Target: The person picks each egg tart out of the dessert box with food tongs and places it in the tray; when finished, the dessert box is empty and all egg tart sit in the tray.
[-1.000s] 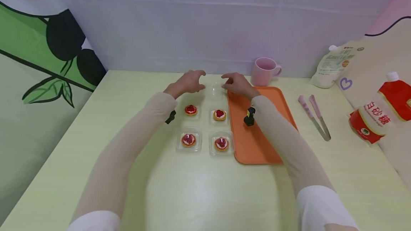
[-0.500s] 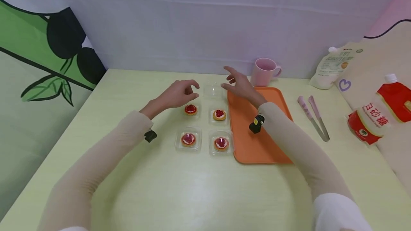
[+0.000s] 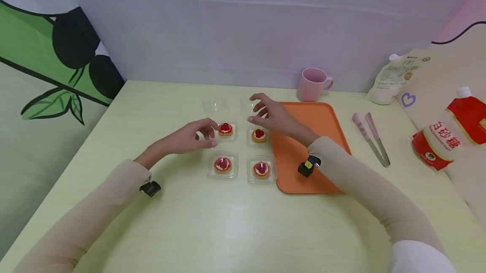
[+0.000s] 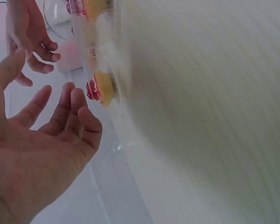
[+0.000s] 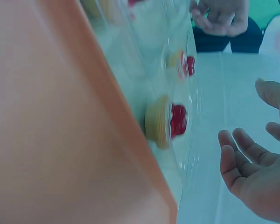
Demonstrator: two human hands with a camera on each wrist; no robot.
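Observation:
My left hand [image 3: 191, 136] hovers with loosely curved fingers at the left side of the back-left tart [image 3: 225, 128]. Nothing is between those fingers in the left wrist view. Over the back-right tart [image 3: 260, 135] hangs my right hand [image 3: 274, 116], fingers spread and holding nothing. Both tarts have a yellow crust and red topping and sit in clear plastic boxes. Behind them lie a left clear lid [image 3: 215, 105] and a right clear lid [image 3: 247, 106], the latter partly hidden by my right hand. In front, a left tart [image 3: 222, 164] and a right tart [image 3: 262, 169] sit in lidded clear boxes.
An orange tray [image 3: 303, 176] lies right of the boxes, under my right forearm. Behind it stands a pink mug [image 3: 312, 85]. Farther right are tongs [image 3: 372, 139], a white pouch [image 3: 392, 79] and a red-and-white sugar bag [image 3: 448, 131]. A wall sheet borders the table's back.
My left hand has come back from the far lids, moving left and nearer. My right hand lifted off to the right, then came nearer over the back-right tart. The boxes stay put.

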